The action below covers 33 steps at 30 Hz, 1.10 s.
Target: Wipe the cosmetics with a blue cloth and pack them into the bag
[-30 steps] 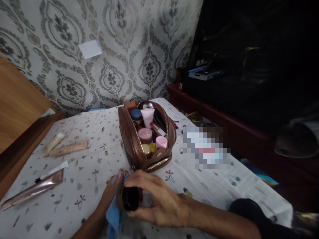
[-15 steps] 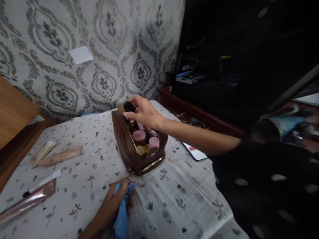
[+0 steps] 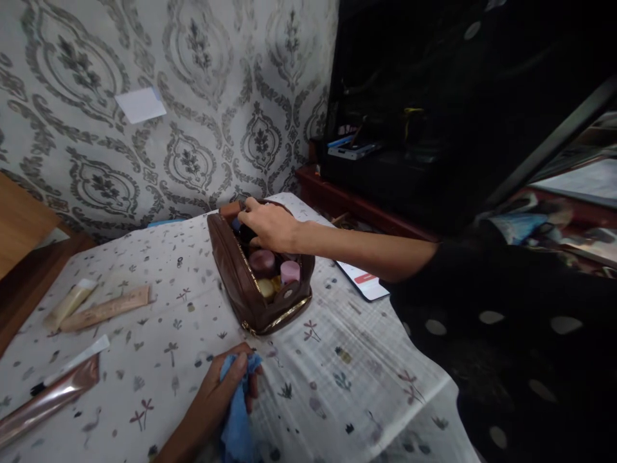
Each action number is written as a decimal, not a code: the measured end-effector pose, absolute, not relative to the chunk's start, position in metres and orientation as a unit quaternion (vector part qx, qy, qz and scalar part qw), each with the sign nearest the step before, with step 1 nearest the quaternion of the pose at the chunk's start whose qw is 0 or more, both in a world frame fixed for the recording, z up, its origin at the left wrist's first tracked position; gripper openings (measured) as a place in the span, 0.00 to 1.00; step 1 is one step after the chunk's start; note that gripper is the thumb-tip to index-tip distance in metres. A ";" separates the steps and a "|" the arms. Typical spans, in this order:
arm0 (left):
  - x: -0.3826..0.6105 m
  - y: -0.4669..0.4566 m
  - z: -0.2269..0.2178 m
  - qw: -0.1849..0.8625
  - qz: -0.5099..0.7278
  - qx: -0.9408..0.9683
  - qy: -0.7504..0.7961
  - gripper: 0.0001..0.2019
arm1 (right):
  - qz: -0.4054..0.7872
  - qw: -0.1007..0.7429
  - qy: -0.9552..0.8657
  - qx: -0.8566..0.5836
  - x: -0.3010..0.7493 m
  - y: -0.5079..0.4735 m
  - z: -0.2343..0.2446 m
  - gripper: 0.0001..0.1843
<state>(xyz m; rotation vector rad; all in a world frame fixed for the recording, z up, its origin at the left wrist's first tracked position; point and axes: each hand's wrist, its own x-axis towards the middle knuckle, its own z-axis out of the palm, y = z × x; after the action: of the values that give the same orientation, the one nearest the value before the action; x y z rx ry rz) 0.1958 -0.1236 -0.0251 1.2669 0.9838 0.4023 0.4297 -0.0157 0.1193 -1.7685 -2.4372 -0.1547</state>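
A brown cosmetic bag [image 3: 230,273] stands unzipped on the patterned cloth, packed with small containers. Pink-lidded jars [image 3: 290,272] and a yellowish round lid [image 3: 265,287] show in its near end. My right hand [image 3: 270,226] reaches into the far end, fingers curled round a black-lidded jar [image 3: 247,234] that is mostly hidden. Closer to me, my left hand [image 3: 219,389] grips a crumpled blue cloth [image 3: 236,411] just above the table, apart from the bag.
To the left lie two beige tubes [image 3: 108,308], a shiny pink tube [image 3: 53,399] and a thin white-capped tube [image 3: 80,361]. A phone-like flat object [image 3: 364,281] rests under my right forearm. Behind stand a patterned wall [image 3: 193,96] and a dark red shelf [image 3: 347,202].
My right hand has lowered the black-lidded jar deeper into the bag. The left hand keeps its hold on the blue cloth. The view has shifted slightly to the right.
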 end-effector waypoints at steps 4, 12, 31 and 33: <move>0.198 -0.125 -0.025 0.671 0.180 0.569 0.441 0.30 | -0.102 0.023 -0.809 -0.579 0.425 -0.019 0.131 0.17; 0.202 -0.127 -0.021 0.663 0.183 0.585 0.430 0.32 | -0.125 -0.010 -0.808 -0.576 0.417 -0.013 0.136 0.18; 0.191 -0.123 -0.036 0.667 0.170 0.599 0.410 0.25 | -0.073 -0.043 -0.794 -0.602 0.411 0.014 0.143 0.29; 0.191 -0.123 -0.035 0.667 0.168 0.600 0.407 0.25 | -0.071 -0.049 -0.792 -0.604 0.411 0.014 0.144 0.29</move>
<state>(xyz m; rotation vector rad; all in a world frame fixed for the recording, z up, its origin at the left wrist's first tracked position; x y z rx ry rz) 0.1908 -0.1228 -0.0350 1.3547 0.9190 0.3787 0.4107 0.0142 0.1439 -1.9594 -2.5695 -0.2308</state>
